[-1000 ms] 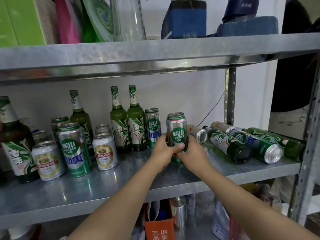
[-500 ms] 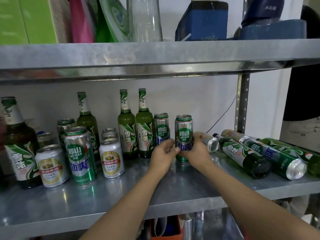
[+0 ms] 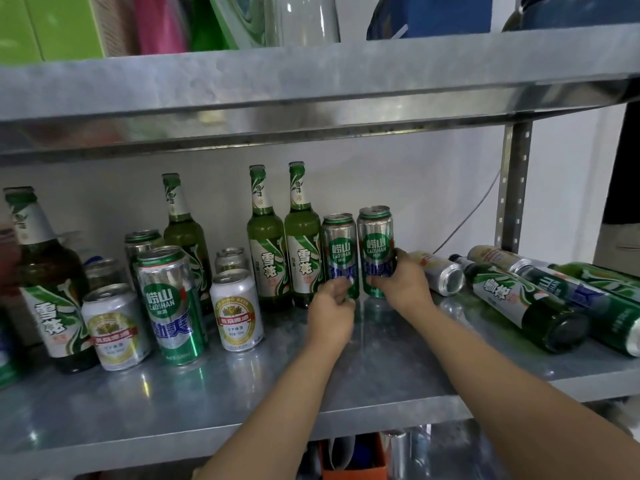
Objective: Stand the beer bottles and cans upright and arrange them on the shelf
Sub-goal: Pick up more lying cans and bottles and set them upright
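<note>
A tall green Laoshan can (image 3: 375,237) stands upright on the metal shelf (image 3: 242,393), and my right hand (image 3: 403,284) grips its lower right side. My left hand (image 3: 332,311) has its curled fingers at the base of the neighbouring upright Laoshan can (image 3: 338,244). Left of these stand two green Snow beer bottles (image 3: 282,244). To the right, a silver can (image 3: 440,273), a green bottle (image 3: 519,303) and a green can (image 3: 588,306) lie on their sides.
More upright cans and bottles fill the shelf's left half, among them a white Yanjing can (image 3: 235,310) and a tall green can (image 3: 171,303). An upper shelf (image 3: 311,84) hangs low overhead. A steel post (image 3: 512,181) stands at the right rear.
The held can went from lifted in both hands to standing beside the other Laoshan can at the back. My left hand slid off it toward the neighbouring can. The view moved closer.
</note>
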